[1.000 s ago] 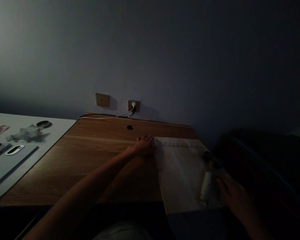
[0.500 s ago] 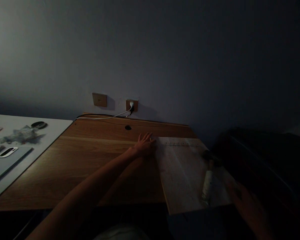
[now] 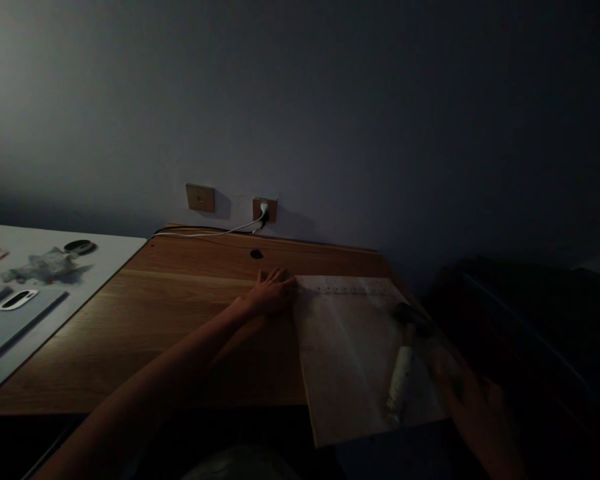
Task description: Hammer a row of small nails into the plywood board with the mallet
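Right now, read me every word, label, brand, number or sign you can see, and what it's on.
No text can be read anywhere.
Hammer: dark specks on its pale handle, too blurred to tell whether they are lettering.
Board: a row of small dark marks near its far edge, no legible characters.
Left wall plate: a central mark, too small to make out.

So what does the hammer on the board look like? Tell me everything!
The hammer has a dark head and a whitish handle with dark specks; a short brownish bit by the head looks like wood. It's too dark to tell what the head is made of. It lies slanted on the right part of the board, head farther from the person, handle end nearer. Neither hand holds it.
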`<action>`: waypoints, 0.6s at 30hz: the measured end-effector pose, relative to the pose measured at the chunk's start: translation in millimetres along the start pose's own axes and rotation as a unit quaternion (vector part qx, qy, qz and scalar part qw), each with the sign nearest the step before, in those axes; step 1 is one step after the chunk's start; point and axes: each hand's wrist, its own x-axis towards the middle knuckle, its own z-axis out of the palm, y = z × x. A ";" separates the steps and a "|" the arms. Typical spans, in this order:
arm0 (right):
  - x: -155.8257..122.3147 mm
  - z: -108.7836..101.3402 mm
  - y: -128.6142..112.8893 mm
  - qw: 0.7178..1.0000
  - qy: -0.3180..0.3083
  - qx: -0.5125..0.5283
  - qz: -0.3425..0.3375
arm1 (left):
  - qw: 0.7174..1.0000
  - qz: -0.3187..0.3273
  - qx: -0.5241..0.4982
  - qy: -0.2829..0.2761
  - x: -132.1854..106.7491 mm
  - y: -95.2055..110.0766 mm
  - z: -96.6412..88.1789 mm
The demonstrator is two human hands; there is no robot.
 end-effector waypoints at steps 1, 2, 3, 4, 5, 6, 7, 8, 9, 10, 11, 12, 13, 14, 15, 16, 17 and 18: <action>-2.7 -1.5 -2.1 0.999 -0.004 -0.016 -0.040 | 1.000 -0.004 0.006 -0.003 -4.9 -6.2 -2.9; -5.6 -3.4 -4.6 0.996 -0.010 -0.036 -0.087 | 1.000 -0.007 0.012 -0.005 -10.0 -12.9 -6.0; -8.4 -5.6 -7.6 0.990 -0.012 -0.061 -0.129 | 1.000 -0.006 0.015 -0.007 -15.1 -20.2 -9.2; -11.2 -8.0 -11.1 0.982 -0.014 -0.087 -0.166 | 1.000 -0.003 0.016 -0.006 -20.3 -27.9 -12.7; -13.7 -10.4 -15.3 0.975 -0.018 -0.108 -0.194 | 1.000 0.002 0.016 -0.002 -25.6 -36.0 -16.4; -16.0 -12.7 -20.1 0.970 -0.023 -0.119 -0.210 | 1.000 0.009 0.016 0.005 -30.9 -44.4 -20.3; -17.9 -14.8 -25.4 0.967 -0.031 -0.124 -0.219 | 1.000 0.014 0.015 0.016 -36.3 -53.0 -24.4; -19.5 -16.5 -31.1 0.965 -0.046 -0.124 -0.226 | 0.999 0.018 0.013 0.025 -41.8 -61.8 -28.7; -20.9 -17.8 -37.3 0.963 -0.061 -0.121 -0.231 | 0.999 0.020 0.007 0.031 -47.3 -70.8 -33.3; -22.3 -18.8 -44.0 0.962 -0.076 -0.116 -0.236 | 0.999 0.020 -0.001 0.035 -52.8 -79.8 -38.1; -23.8 -19.6 -51.3 0.961 -0.085 -0.111 -0.238 | 0.999 0.018 -0.009 0.040 -58.3 -88.5 -42.9; -25.7 -20.3 -59.2 0.960 -0.093 -0.105 -0.240 | 0.999 0.009 -0.017 0.044 -63.7 -96.9 -47.8; -28.0 -20.9 -67.5 0.962 -0.096 -0.095 -0.239 | 0.999 -0.005 -0.021 0.049 -68.9 -104.6 -52.5; -30.7 -21.5 -76.1 0.964 -0.097 -0.083 -0.235 | 0.998 -0.027 -0.021 0.053 -73.7 -111.5 -56.8; -33.8 -22.0 -84.6 0.966 -0.095 -0.069 -0.230 | 0.997 -0.053 -0.016 0.056 -78.0 -117.3 -60.5; -37.2 -22.4 -92.6 0.968 -0.096 -0.056 -0.225 | 0.995 -0.080 -0.007 0.058 -81.8 -122.1 -63.5; -40.9 -22.5 -99.9 0.970 -0.095 -0.042 -0.220 | 0.993 -0.105 0.005 0.059 -85.1 -126.0 -65.7; -44.7 -22.3 -106.3 0.971 -0.094 -0.030 -0.216 | 0.990 -0.125 0.019 0.060 -87.9 -129.1 -66.8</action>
